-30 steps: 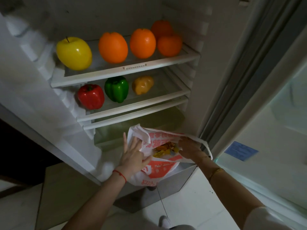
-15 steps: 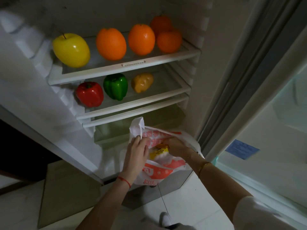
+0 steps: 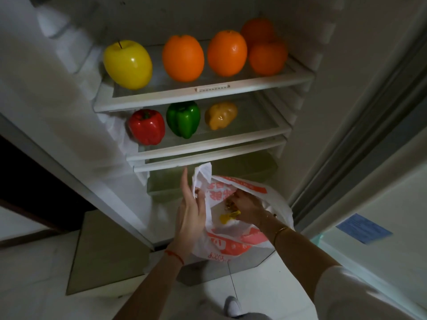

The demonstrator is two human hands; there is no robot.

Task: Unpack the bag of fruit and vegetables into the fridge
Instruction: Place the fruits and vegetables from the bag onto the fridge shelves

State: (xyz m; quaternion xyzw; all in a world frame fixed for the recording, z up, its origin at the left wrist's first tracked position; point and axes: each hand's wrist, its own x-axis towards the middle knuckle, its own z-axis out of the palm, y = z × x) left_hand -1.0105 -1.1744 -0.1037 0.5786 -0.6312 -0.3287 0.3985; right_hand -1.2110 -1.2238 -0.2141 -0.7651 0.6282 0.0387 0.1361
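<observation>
Bag, white plastic with red-orange printing, sits at the bottom front of the open fridge, below the lowest shelf edge, with its mouth pulled wide. The left hand pinches the bag's near rim, thumb tucked behind a raised white flap, the other fingers fairly straight. The right hand reaches down into the opening, its fingers curled around something yellow; what that item is cannot be made out, and the fingertips are buried in the folds, so how firmly they hold it is unclear. Whatever else lies in the bag is hidden by plastic.

On the top shelf stand a yellow apple and four oranges, the rearmost partly covered by the one in front. On the shelf beneath are a red bell pepper, a green bell pepper and a potato. Behind the bag a pale drawer shows dimly. A white shoe is cut off at the bottom edge.
</observation>
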